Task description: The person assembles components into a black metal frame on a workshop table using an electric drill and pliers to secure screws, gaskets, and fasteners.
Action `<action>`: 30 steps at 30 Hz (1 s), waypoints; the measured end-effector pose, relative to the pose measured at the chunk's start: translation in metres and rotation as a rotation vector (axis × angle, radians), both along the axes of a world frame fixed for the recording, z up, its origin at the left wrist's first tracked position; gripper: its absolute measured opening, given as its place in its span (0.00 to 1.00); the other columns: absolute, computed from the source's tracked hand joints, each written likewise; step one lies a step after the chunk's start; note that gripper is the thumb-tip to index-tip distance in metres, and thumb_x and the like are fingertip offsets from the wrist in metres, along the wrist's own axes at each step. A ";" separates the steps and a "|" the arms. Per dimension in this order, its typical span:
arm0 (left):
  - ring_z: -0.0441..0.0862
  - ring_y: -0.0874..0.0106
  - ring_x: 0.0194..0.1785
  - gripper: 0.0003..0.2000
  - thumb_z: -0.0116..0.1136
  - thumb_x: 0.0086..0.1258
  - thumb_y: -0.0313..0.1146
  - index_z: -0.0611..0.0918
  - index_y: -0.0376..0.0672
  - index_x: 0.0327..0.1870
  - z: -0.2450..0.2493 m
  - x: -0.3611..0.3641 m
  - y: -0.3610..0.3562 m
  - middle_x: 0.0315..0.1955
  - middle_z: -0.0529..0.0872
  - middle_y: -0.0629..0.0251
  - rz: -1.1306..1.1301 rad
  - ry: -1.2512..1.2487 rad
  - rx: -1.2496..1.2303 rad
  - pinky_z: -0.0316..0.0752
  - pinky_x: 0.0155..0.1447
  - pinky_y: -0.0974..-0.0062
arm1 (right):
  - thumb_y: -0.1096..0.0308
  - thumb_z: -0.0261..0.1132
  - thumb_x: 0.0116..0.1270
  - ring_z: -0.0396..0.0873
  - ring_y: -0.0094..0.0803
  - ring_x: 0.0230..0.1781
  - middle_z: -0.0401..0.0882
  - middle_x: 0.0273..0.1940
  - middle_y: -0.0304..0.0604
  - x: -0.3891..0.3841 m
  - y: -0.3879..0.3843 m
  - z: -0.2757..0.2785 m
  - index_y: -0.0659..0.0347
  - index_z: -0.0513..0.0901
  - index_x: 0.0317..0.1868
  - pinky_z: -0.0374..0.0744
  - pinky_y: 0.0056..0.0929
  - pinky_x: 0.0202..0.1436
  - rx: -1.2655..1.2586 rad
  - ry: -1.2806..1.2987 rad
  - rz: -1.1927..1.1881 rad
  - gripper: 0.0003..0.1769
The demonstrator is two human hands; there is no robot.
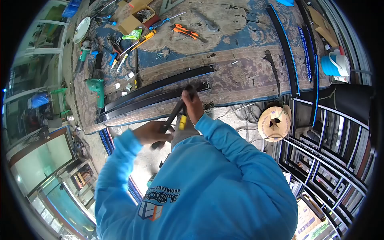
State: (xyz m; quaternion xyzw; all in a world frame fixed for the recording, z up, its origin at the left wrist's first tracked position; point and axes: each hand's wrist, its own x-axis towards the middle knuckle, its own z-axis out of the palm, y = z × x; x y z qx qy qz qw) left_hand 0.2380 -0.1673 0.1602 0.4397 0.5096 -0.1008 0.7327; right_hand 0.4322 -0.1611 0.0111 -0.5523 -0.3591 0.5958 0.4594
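A dark, narrow bar-like piece [174, 113] runs slantwise between my two hands in front of my body. My right hand [193, 105] is closed round its upper end. My left hand [151, 133], smeared by motion, wraps its fingers about the lower part. Something short and yellow [183, 122] shows just below my right hand; its kind is hidden. Beyond the hands, two long black profiles [160, 85] with blue edges lie side by side on the worn carpet [236, 86].
A green power drill [96, 89], orange-handled cutters [187, 32], screwdrivers [160, 24] and a cardboard box [134, 20] lie on the carpet. On the right are long black profiles [286, 48], a blue-white bucket [335, 65], a cardboard spool [274, 124] and stacked metal frames [320, 160].
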 end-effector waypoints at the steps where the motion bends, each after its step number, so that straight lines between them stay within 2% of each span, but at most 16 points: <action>1: 0.80 0.76 0.20 0.18 0.61 0.73 0.39 0.78 0.34 0.55 0.033 -0.006 0.009 0.19 0.80 0.68 0.151 -0.208 -0.171 0.72 0.22 0.77 | 0.33 0.63 0.70 0.80 0.40 0.43 0.81 0.45 0.50 -0.003 -0.001 0.003 0.68 0.70 0.63 0.77 0.37 0.48 -0.046 -0.010 0.059 0.43; 2: 0.76 0.76 0.17 0.19 0.60 0.74 0.38 0.76 0.32 0.58 0.050 -0.010 0.013 0.17 0.76 0.70 0.308 -0.161 -0.182 0.71 0.20 0.78 | 0.33 0.63 0.69 0.80 0.41 0.44 0.81 0.46 0.51 -0.007 -0.005 0.006 0.67 0.70 0.63 0.77 0.38 0.49 -0.095 -0.019 0.119 0.43; 3: 0.75 0.77 0.17 0.18 0.60 0.75 0.37 0.76 0.32 0.58 0.054 -0.019 0.019 0.18 0.75 0.70 0.361 -0.217 -0.201 0.72 0.21 0.77 | 0.33 0.63 0.69 0.80 0.42 0.45 0.81 0.47 0.52 -0.013 -0.008 0.010 0.67 0.70 0.62 0.77 0.39 0.50 -0.144 -0.027 0.186 0.42; 5: 0.72 0.79 0.17 0.18 0.60 0.76 0.36 0.76 0.33 0.59 0.058 -0.026 0.019 0.19 0.73 0.72 0.324 -0.186 -0.093 0.70 0.22 0.80 | 0.33 0.63 0.69 0.80 0.41 0.44 0.80 0.45 0.50 -0.023 -0.007 0.017 0.66 0.71 0.61 0.77 0.39 0.50 -0.049 0.037 0.258 0.41; 7: 0.73 0.80 0.18 0.18 0.61 0.76 0.38 0.77 0.34 0.58 0.060 -0.039 0.028 0.20 0.74 0.73 0.385 -0.126 -0.079 0.69 0.22 0.80 | 0.33 0.64 0.68 0.79 0.39 0.43 0.80 0.43 0.49 -0.030 -0.002 0.021 0.65 0.72 0.59 0.77 0.38 0.51 0.044 0.092 0.316 0.40; 8: 0.73 0.79 0.19 0.20 0.61 0.76 0.40 0.77 0.34 0.58 0.065 -0.044 0.035 0.20 0.74 0.73 0.291 -0.101 0.029 0.68 0.23 0.79 | 0.39 0.69 0.68 0.79 0.37 0.43 0.79 0.41 0.45 -0.024 0.001 0.012 0.63 0.76 0.54 0.77 0.36 0.49 -0.017 0.012 0.483 0.34; 11: 0.73 0.81 0.20 0.20 0.62 0.75 0.43 0.78 0.37 0.58 0.050 -0.050 0.051 0.20 0.73 0.74 0.201 0.043 0.376 0.67 0.23 0.80 | 0.53 0.71 0.70 0.76 0.32 0.43 0.77 0.42 0.42 -0.014 -0.006 -0.013 0.61 0.76 0.54 0.77 0.34 0.50 0.139 -0.116 0.396 0.24; 13: 0.82 0.65 0.25 0.19 0.60 0.74 0.44 0.79 0.40 0.56 0.015 -0.053 0.077 0.26 0.83 0.58 0.053 0.319 0.641 0.78 0.32 0.65 | 0.56 0.75 0.65 0.77 0.34 0.42 0.78 0.43 0.44 0.000 -0.002 -0.019 0.61 0.77 0.54 0.77 0.34 0.49 0.141 -0.440 0.250 0.25; 15: 0.87 0.51 0.37 0.19 0.60 0.74 0.46 0.78 0.45 0.58 -0.065 -0.061 0.100 0.33 0.87 0.49 -0.060 0.500 1.148 0.80 0.43 0.52 | 0.57 0.75 0.63 0.77 0.38 0.42 0.78 0.42 0.46 0.012 0.004 -0.035 0.62 0.77 0.53 0.77 0.37 0.48 0.289 -0.572 0.134 0.25; 17: 0.86 0.44 0.44 0.21 0.60 0.72 0.48 0.77 0.49 0.61 -0.104 -0.061 0.133 0.39 0.89 0.49 -0.132 0.600 0.960 0.79 0.49 0.47 | 0.58 0.75 0.64 0.79 0.40 0.45 0.79 0.45 0.48 0.020 0.016 -0.029 0.62 0.76 0.54 0.77 0.38 0.50 0.262 -0.571 0.143 0.25; 19: 0.85 0.45 0.50 0.21 0.63 0.70 0.42 0.77 0.47 0.61 -0.127 -0.062 0.142 0.47 0.87 0.48 -0.088 0.568 1.060 0.79 0.53 0.50 | 0.59 0.75 0.64 0.78 0.40 0.46 0.79 0.46 0.49 0.023 0.023 -0.021 0.63 0.77 0.54 0.77 0.37 0.52 0.209 -0.616 0.133 0.24; 22: 0.85 0.48 0.51 0.22 0.67 0.68 0.42 0.77 0.47 0.60 -0.151 -0.086 0.145 0.47 0.87 0.50 0.117 0.502 1.534 0.80 0.55 0.55 | 0.60 0.74 0.66 0.79 0.35 0.44 0.80 0.46 0.47 0.030 0.019 -0.022 0.64 0.79 0.53 0.79 0.34 0.47 0.156 -0.673 0.068 0.22; 24: 0.85 0.46 0.51 0.23 0.68 0.66 0.41 0.77 0.47 0.60 -0.166 -0.125 0.152 0.47 0.87 0.49 0.349 0.568 1.345 0.80 0.55 0.54 | 0.61 0.74 0.66 0.80 0.33 0.42 0.81 0.45 0.46 0.034 0.014 -0.013 0.64 0.79 0.52 0.80 0.33 0.44 0.035 -0.651 0.021 0.21; 27: 0.85 0.47 0.50 0.19 0.69 0.64 0.36 0.80 0.46 0.56 -0.185 -0.187 0.168 0.45 0.87 0.49 0.594 0.691 0.962 0.80 0.55 0.54 | 0.62 0.73 0.66 0.81 0.31 0.38 0.82 0.42 0.45 0.028 0.008 -0.014 0.64 0.80 0.51 0.80 0.31 0.40 0.026 -0.690 -0.024 0.20; 28: 0.86 0.48 0.49 0.19 0.68 0.65 0.36 0.79 0.46 0.55 -0.198 -0.200 0.170 0.44 0.88 0.49 0.575 0.667 0.946 0.80 0.54 0.54 | 0.62 0.73 0.67 0.81 0.30 0.35 0.83 0.38 0.43 0.020 0.008 -0.013 0.63 0.81 0.50 0.80 0.30 0.40 0.064 -0.668 -0.042 0.18; 30: 0.87 0.49 0.48 0.18 0.67 0.65 0.34 0.79 0.45 0.54 -0.221 -0.216 0.172 0.42 0.88 0.50 0.532 0.619 0.911 0.81 0.51 0.55 | 0.62 0.73 0.67 0.81 0.29 0.34 0.84 0.37 0.42 -0.001 0.016 -0.008 0.62 0.81 0.50 0.80 0.30 0.40 0.037 -0.625 -0.002 0.17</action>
